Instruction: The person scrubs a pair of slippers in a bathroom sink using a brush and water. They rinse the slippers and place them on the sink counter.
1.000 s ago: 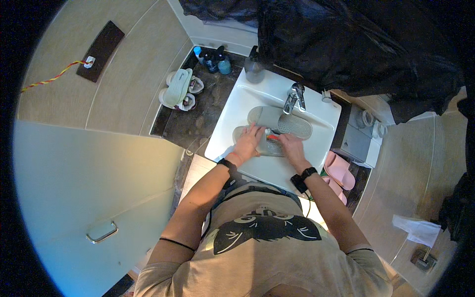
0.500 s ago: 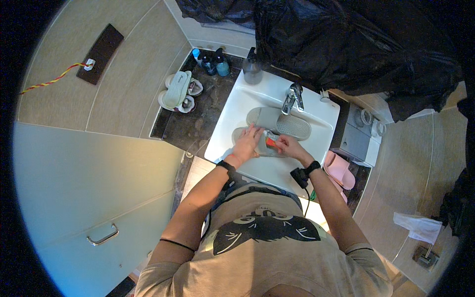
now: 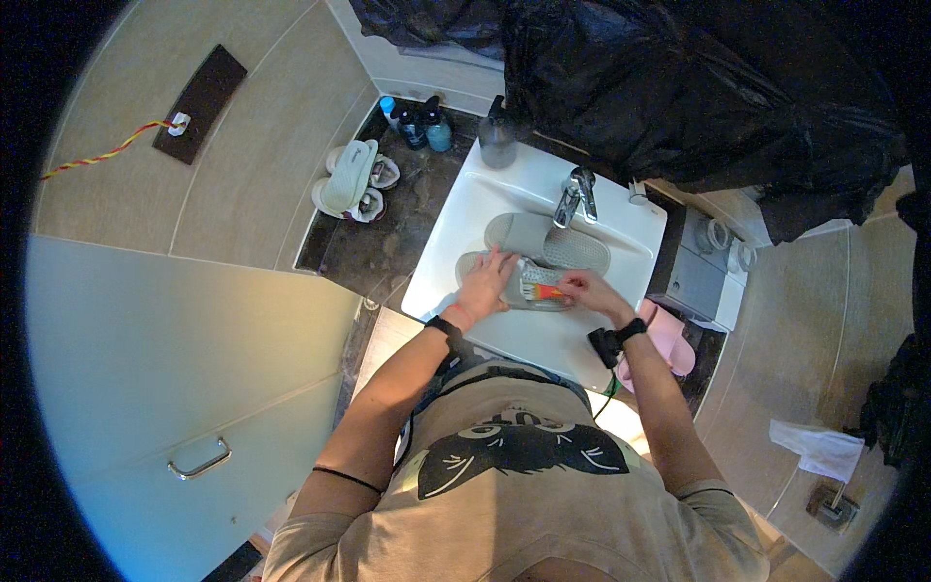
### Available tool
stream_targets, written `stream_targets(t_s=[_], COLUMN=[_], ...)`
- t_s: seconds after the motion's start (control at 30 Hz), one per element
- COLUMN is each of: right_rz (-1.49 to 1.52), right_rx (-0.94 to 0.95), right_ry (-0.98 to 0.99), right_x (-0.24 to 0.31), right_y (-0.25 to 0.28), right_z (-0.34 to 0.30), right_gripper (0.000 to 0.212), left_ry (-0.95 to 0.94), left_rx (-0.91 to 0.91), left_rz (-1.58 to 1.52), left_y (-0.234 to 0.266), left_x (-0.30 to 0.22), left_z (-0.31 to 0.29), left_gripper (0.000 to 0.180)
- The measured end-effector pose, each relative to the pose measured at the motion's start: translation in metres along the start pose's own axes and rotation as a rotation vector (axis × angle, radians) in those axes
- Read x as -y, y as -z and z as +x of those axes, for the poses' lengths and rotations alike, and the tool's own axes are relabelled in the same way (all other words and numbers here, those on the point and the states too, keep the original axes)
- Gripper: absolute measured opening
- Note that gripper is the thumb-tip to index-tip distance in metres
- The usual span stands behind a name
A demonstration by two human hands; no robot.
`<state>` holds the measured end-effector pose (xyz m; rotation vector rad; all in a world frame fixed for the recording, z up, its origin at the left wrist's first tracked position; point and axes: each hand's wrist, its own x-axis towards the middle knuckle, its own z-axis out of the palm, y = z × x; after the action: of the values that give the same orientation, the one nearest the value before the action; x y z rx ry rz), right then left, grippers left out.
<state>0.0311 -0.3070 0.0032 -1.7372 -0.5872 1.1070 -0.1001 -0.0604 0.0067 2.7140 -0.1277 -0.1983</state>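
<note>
Two grey slide slippers lie in the white sink point(image 3: 529, 335). On the near slipper point(image 3: 468, 262) my left hand point(image 3: 485, 285) presses down at the strap, its fingers spread across it. My right hand point(image 3: 593, 295) is closed round the end of a small orange-red brush point(image 3: 548, 291) with pale bristles. The bristles meet the textured footbed of that slipper, on the right of my left hand. Just beyond lies the far slipper point(image 3: 582, 250), partly under the chrome faucet point(image 3: 575, 199).
A grey pump bottle point(image 3: 497, 144) stands at the sink's back left corner. Several bottles point(image 3: 436, 131) and stacked pale shoes point(image 3: 351, 179) occupy the dark counter point(image 3: 412, 209). Pink slippers point(image 3: 669, 339) lie right of the sink. Black plastic sheeting point(image 3: 669, 87) hangs behind.
My right hand has moved right with the brush, away from my left hand, so more of the brush shows. The left hand has stayed nearly in place on the near slipper.
</note>
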Motion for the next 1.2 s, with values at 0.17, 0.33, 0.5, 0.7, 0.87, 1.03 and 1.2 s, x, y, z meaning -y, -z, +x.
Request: stream_targets(t_s=[0.17,0.33,0.5,0.7,0.87,1.03,1.2], right_rz=[-0.013,-0.157,0.009,0.094,0.143,-0.19,-0.236], right_rx=[0.021,0.009,0.074,0.026,0.064,-0.099,0.002], right_ry=[0.019,-0.01,-0.014,-0.102,-0.094,0.043,0.055], right_x=[-0.015,-0.008,-0.019,-0.028,-0.038,-0.034,-0.032], right_y=[0.014,0.006,0.034,-0.016,0.005,-0.023,0.023], right_z=[0.008,0.018,0.009,0.01,-0.02,0.006,-0.013], right_gripper=[0.019,0.019,0.015,0.012,0.014,0.013,0.017], left_ry=[-0.004,-0.019,-0.017,-0.027,-0.017,-0.018,-0.021], left_rx=[0.0,-0.006,-0.028,-0.017,-0.001,0.008,0.008], left_rz=[0.008,0.029,0.026,0.003,0.007,-0.007,0.006], left_y=[-0.002,-0.003,-0.006,-0.005,-0.004,-0.006,-0.002], left_x=[-0.003,0.001,0.0,0.001,-0.001,0.001,0.001], left_z=[0.003,0.003,0.005,0.003,0.004,0.006,0.004], left_gripper=[0.107,0.108,0.108,0.107,0.107,0.109,0.108])
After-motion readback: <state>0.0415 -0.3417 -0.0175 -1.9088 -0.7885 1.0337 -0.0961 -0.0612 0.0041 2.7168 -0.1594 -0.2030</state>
